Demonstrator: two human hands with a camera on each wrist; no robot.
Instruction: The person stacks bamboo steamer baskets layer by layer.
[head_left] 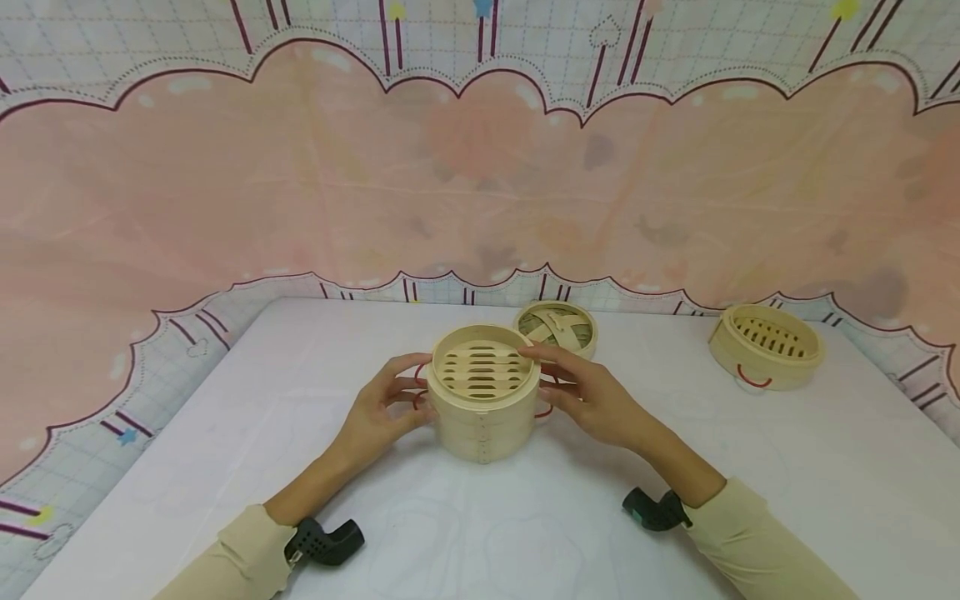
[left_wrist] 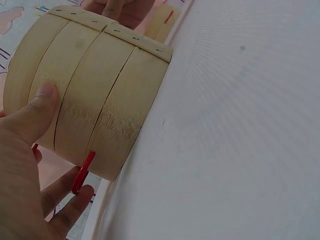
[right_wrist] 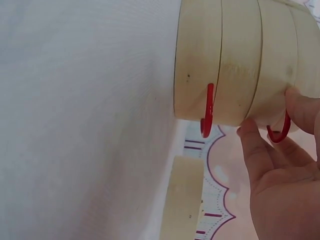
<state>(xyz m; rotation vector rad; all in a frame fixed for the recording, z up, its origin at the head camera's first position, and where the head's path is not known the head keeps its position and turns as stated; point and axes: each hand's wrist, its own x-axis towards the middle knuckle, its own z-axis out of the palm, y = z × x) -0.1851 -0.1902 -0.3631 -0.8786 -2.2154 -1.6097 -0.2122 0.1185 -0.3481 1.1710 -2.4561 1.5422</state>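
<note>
Two bamboo steamer baskets (head_left: 483,433) stand stacked upright on the white table, the upper one showing a slatted base inside its rim. Red cord handles (right_wrist: 208,110) stick out from their sides. On the left, my left hand (head_left: 386,404) grips the upper part of the stack, its thumb on the front wall and the fingers round toward the back. From the right, my right hand (head_left: 588,392) holds the upper basket with a finger over its rim and the thumb against its side. In the right wrist view, that thumb lies by the upper red handle.
Just behind the stack lies a round woven bamboo lid (head_left: 558,327), partly hidden by it. Another steamer basket (head_left: 768,354) with a red handle sits at the back right of the white table (head_left: 225,450). A patterned cloth (head_left: 480,183) hangs behind the table.
</note>
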